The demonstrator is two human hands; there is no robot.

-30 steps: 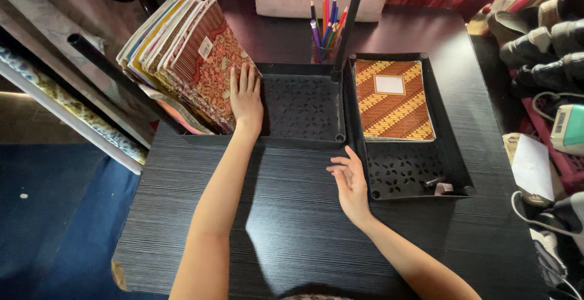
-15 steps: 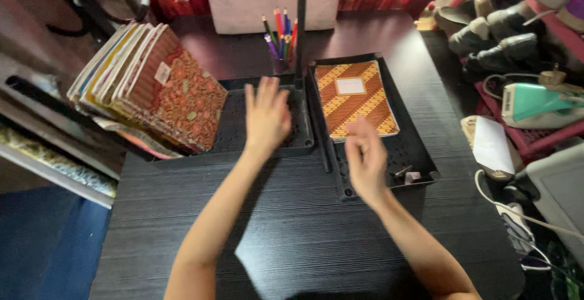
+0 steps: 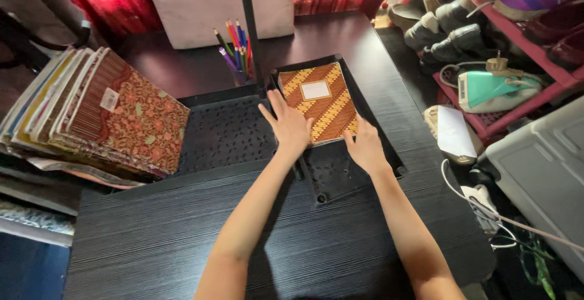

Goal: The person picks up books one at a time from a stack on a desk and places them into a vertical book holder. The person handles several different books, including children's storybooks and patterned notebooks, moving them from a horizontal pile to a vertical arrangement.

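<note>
Over the right-hand black perforated plastic tray (image 3: 389, 154), both hands on one notebook. Orange-and-brown diagonally striped notebook with a blank white label (image 3: 319, 102): flat in that tray's far half, near edge slightly raised off the tray floor. Left hand (image 3: 288, 125): fingers spread and mostly straight, palm pressed on the notebook's near left corner, no closed grip visible. Right hand (image 3: 365, 143): fingers loosely curled over the notebook's near right corner, thumb side at the edge; whether anything is pinched underneath, cannot tell. Left of that tray and touching it, a second black perforated tray (image 3: 225, 132), wider, with a leaning stack of patterned red and brown notebooks (image 3: 115, 117) propped at its left end. Beyond the seam between the two trays, a cup of coloured pencils (image 3: 234, 47) beside a thin black upright pole (image 3: 249, 20). Under the trays, a dark wood-grain counter (image 3: 182, 233). Right of the striped notebook's tray, off the counter's edge: a white folded paper (image 3: 455, 131), a mint-green clothes iron (image 3: 490, 90) on a pink rack, and dark shoes (image 3: 441, 23) farther back.
</note>
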